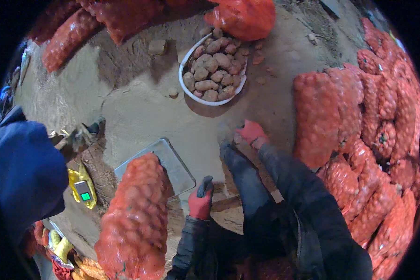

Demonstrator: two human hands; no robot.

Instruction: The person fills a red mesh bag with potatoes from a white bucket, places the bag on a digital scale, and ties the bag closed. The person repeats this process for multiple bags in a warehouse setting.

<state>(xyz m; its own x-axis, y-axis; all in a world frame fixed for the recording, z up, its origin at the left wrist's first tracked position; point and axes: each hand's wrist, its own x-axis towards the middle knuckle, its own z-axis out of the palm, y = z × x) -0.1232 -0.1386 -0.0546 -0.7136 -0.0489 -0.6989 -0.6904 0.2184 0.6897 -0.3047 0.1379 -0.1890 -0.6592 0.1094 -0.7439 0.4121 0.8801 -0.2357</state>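
My left hand (200, 203), in a red glove with dark grey fingers, is held before my body with its fingers drawn together and nothing visible in it. To its left, a tall red mesh sack of potatoes (134, 217) stands on the metal platform of a scale (176, 164). My right hand (253, 133), gloved in red, is beside my dark boot; its fingertips are blurred, so any small thing in them cannot be made out. Farther ahead on the ground, a white-rimmed tub (211, 102) is heaped with loose potatoes (213, 66).
Filled red mesh sacks (316, 119) are piled along the right. More sacks (70, 38) lie at the far left, and another (245, 17) behind the tub. A person in blue (28, 171) is at the left, near a lit display (84, 192) on a yellow bag (91, 201).
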